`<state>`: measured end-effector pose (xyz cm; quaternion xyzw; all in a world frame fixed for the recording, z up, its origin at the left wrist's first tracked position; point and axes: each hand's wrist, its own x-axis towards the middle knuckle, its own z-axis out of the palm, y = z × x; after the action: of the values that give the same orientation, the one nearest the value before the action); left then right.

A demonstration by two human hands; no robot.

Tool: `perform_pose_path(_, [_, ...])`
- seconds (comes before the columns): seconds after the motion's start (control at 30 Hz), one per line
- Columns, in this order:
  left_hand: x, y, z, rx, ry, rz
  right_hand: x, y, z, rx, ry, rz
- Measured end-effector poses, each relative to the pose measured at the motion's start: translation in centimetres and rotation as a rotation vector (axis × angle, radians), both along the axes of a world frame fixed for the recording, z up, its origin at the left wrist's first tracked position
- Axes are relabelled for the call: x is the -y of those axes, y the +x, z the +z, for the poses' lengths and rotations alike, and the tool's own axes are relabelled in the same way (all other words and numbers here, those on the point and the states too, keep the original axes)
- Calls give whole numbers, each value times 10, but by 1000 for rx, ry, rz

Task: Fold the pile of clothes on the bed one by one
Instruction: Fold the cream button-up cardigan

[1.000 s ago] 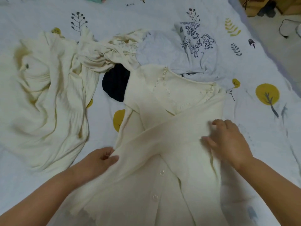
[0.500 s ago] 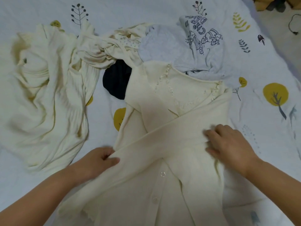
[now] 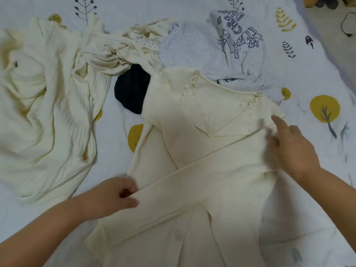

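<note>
A white bedsheet [image 3: 317,78] printed with yellow trees lay under everything. The cream cardigan [image 3: 202,151] sat at centre, its sleeves crossed over the front. At seven o'clock the left hand [image 3: 113,197] pinched a sleeve with curled fingers. At three o'clock the right hand [image 3: 289,149], blurred, rested on the cardigan with fingers extended. The remaining clothes pile [image 3: 48,105] lay at ten o'clock.

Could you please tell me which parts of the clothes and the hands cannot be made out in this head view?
- Cream cardigan: its hem is cut off by the bottom edge.
- Dark garment: mostly hidden under the cardigan and the cream pile, so its type is unclear.
- Right hand: motion blur smears the fingers.
- Left hand: its fingertips are tucked under the sleeve it grips.
- Grey printed top: crumpled, its print is only partly legible.
</note>
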<state>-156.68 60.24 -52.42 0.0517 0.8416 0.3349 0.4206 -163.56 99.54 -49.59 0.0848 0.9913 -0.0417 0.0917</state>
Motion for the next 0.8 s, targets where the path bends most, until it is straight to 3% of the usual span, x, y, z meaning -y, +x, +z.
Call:
perform_pose_path(0.1, [2, 1, 1, -5, -78, -49, 2, -24, -11, 167, 3, -59])
perform_pose_path(0.23, [-6, -1, 3, -97, -315, -119, 3, -44, -11, -35, -83, -304])
perform_pose_path(0.33, [-20, 2, 13, -499, -561, -221, 19, -40, -8, -136, -128, -399])
perform_pose_path(0.43, [-33, 15, 3, -826, -409, -127, 50, -5, -15, -266, -52, -166])
perform_pose_path(0.5, [-41, 21, -6, -847, -330, -173, 61, 22, -27, -98, -1, -31])
perform_pose_path(0.63, [-33, 18, -42, -790, -362, -374, 46, 45, -51, 290, 73, -29])
perform_pose_path(0.8, [-26, 13, -49, -760, -413, -428, 47, 45, -28, 241, -63, 5])
